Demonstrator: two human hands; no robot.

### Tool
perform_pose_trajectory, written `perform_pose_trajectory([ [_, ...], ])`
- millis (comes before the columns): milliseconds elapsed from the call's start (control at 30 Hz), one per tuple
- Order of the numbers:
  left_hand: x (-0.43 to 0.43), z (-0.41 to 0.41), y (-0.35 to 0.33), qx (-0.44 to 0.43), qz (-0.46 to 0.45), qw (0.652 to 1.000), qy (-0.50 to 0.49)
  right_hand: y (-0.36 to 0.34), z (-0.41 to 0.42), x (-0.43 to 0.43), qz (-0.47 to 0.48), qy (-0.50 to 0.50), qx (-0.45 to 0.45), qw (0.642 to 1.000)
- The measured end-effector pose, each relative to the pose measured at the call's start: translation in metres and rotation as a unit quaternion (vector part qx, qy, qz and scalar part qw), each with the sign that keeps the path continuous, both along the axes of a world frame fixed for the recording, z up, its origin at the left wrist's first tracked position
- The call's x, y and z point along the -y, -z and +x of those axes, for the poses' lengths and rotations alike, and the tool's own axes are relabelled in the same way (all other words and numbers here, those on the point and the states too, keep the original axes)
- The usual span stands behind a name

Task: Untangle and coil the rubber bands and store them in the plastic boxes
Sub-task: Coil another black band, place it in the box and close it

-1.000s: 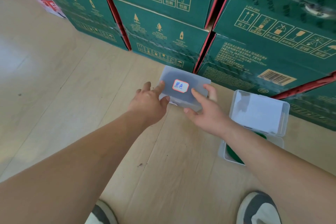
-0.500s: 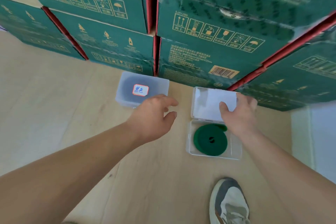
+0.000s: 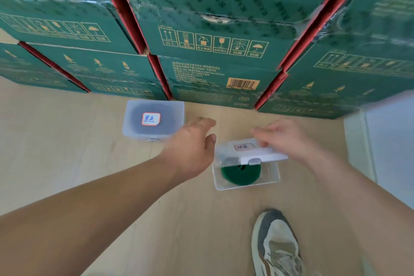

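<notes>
Stacked green cartons (image 3: 215,18), glossy wrap, red edges, wall off the far side. Pale wood-grain floor (image 3: 67,152); grey-white shoe (image 3: 277,246) at the bottom. Left hand (image 3: 192,148) hovers, fingers slack, gripping nothing, between two frosted plastic containers. Right hand (image 3: 284,139), blurred, lays flat fingers on the lid (image 3: 246,152). Shut box (image 3: 154,119), labelled, long axis left-right, beside the cartons. Open box (image 3: 246,184) nearer, lid tilted half down over a flat round green coil (image 3: 240,176) inside

Two plastic boxes sit on the floor (image 3: 67,152) in front of stacked cartons (image 3: 224,51). The closed box (image 3: 153,120) is left; the open box (image 3: 246,177), holding a coiled band (image 3: 240,173), is right.
</notes>
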State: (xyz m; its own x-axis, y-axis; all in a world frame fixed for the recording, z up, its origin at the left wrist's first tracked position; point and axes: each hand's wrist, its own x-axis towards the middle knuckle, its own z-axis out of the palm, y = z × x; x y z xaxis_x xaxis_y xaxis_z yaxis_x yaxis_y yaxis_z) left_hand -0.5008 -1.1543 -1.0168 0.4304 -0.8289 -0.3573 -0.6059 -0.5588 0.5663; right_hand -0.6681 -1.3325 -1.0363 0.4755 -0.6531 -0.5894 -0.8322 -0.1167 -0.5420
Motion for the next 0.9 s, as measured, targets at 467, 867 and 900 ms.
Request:
perform_pose_trajectory([
  [467,-0.039,-0.036,0.046,0.051,0.085,0.967,0.235,0.038,0.001,-0.062,-0.099,-0.245,-0.146,0.954],
  [867,-0.036,-0.016,0.068,0.195,0.131,0.935,0.267,0.083,-0.016,-0.082,-0.31,-0.237,-0.04,0.92],
  [900,-0.034,-0.015,0.068,0.2,0.133,0.934,0.266,0.086,-0.016,-0.082,-0.309,-0.242,-0.043,0.919],
])
